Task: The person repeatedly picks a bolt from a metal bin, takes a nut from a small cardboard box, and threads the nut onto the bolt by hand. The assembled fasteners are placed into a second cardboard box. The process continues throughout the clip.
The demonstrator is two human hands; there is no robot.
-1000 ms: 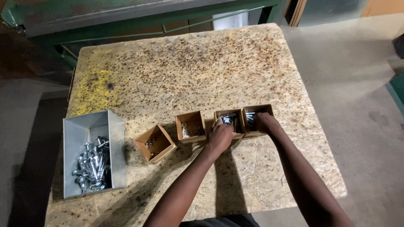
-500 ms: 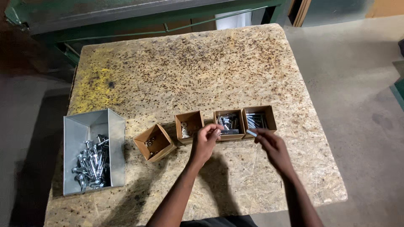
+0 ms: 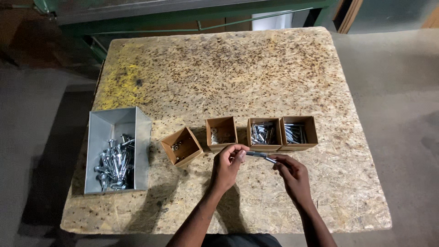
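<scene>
Lower centre of frame: left hand (image 3: 227,163) and right hand (image 3: 292,176) each pinch one end of a silver bolt (image 3: 259,155), held level above the bench (image 3: 238,77), just below four brown boxes (image 3: 264,133). Grey bin (image 3: 118,148) at left holds bolts.

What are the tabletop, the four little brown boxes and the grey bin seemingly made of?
Speckled tan tabletop: pressed wood-strand board, judging by its flaked, matte surface. Four small brown boxes: probably cardboard, dull with thin walls. Grey bin: apparently sheet metal, with a smooth, faint sheen.
</scene>
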